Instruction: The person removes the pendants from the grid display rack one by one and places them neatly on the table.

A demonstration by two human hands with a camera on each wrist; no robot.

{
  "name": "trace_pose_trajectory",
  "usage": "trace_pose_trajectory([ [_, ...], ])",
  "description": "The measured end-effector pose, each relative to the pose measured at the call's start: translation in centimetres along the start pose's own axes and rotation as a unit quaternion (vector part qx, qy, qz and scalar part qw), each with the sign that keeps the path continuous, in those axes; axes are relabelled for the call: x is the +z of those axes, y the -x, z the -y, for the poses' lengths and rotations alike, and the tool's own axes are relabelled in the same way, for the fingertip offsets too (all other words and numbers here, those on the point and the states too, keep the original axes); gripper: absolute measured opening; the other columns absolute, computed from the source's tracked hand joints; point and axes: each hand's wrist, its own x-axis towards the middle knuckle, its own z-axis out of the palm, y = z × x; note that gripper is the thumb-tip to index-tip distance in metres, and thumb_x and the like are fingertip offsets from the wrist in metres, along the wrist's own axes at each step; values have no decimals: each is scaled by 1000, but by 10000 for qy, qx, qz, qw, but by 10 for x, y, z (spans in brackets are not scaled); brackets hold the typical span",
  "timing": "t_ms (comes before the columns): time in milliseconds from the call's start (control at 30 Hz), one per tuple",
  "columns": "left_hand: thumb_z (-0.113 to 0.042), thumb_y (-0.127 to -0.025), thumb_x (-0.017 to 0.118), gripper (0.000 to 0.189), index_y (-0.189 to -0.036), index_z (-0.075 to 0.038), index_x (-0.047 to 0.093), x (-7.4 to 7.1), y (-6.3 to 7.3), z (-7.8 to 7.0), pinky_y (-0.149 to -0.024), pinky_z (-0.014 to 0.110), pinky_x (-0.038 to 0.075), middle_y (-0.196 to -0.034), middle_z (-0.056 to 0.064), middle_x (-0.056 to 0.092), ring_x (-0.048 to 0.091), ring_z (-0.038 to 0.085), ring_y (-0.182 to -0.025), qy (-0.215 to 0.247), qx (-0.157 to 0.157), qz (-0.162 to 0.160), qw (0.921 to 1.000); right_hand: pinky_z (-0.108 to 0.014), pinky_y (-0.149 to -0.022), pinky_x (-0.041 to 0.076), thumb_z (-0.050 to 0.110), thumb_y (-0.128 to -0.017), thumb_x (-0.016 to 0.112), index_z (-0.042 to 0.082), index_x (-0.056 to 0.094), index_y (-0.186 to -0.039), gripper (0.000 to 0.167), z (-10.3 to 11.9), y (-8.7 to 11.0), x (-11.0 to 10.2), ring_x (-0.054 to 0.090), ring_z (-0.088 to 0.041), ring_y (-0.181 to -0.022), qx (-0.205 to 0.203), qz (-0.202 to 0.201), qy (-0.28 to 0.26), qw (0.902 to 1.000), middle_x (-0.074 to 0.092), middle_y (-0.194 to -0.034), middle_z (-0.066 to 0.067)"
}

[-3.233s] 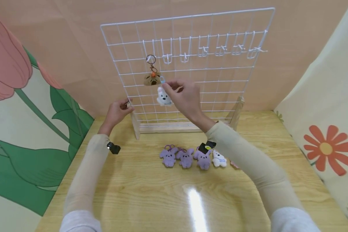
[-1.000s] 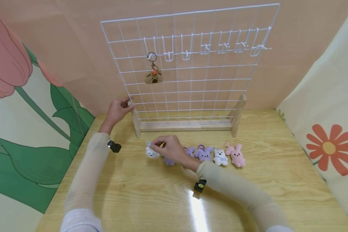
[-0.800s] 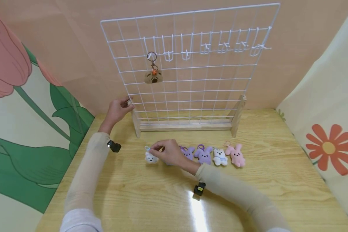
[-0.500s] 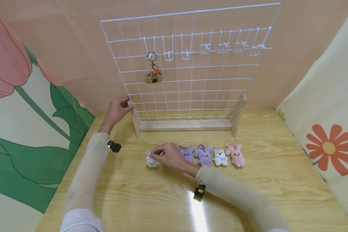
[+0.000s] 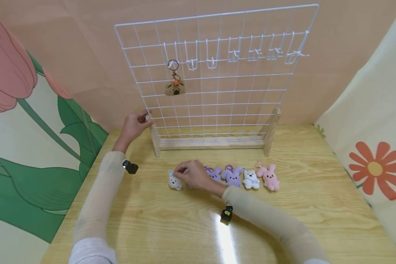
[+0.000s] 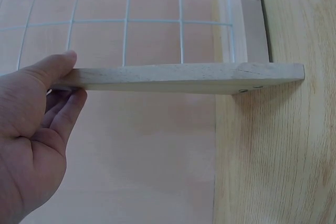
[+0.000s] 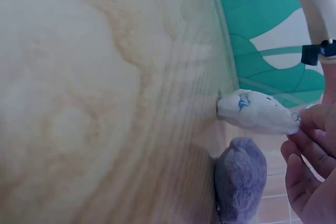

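Note:
My left hand (image 5: 133,126) grips the upper end of the wooden side leg (image 6: 168,74) of a white wire grid rack (image 5: 217,14), thumb on one face and fingers on the other in the left wrist view. Down at the tabletop, my right hand (image 5: 194,175) pinches the loop at the top of a white plush keychain (image 5: 175,182). In the right wrist view the plush (image 7: 257,111) stands with its lower end at the table, beside a purple plush keychain (image 7: 240,179). That purple one is mostly hidden by my right hand in the head view.
To the right lie two more purple plush keychains (image 5: 232,177), a white one (image 5: 250,179) and a pink one (image 5: 270,178). A brown keychain (image 5: 175,88) hangs from the leftmost of several white hooks (image 5: 212,63) on the rack. Its wooden base (image 5: 211,145) stands behind the row.
From in front of the rack, my right hand has brought the white plush keychain down to the table, left of the row. Its head has tipped slightly. The left hand has stayed put.

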Motion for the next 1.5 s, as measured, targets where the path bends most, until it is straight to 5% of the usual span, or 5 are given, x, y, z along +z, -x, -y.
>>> trace_pose_trajectory([
  [567,-15,-96,74,50,-141,0,59,-1,-1,-1,-94,33,59,-134,24,64,65,35,-121,-43,-158,121,9998,-21,-70,55,18,-93,77,14,81,-90,7,-13,-18,2,67,-6,-77,96,-11,803,9967,77,-85,4],
  [1000,-15,-96,74,49,-141,-2,60,-1,-1,2,-91,28,59,-131,23,66,66,33,-118,-15,-122,87,9999,-23,-68,54,19,-93,76,13,81,-93,7,-22,-23,5,64,-7,-74,442,122,1072,9932,77,-86,2],
  [1500,-14,-96,74,49,-139,3,59,-1,0,1,-91,29,60,-128,25,67,67,35,-116,-61,-3,93,9999,-29,-76,58,18,-94,76,11,81,-97,9,-18,-21,-13,69,-11,-84,62,27,1007,9949,78,-93,2],
])
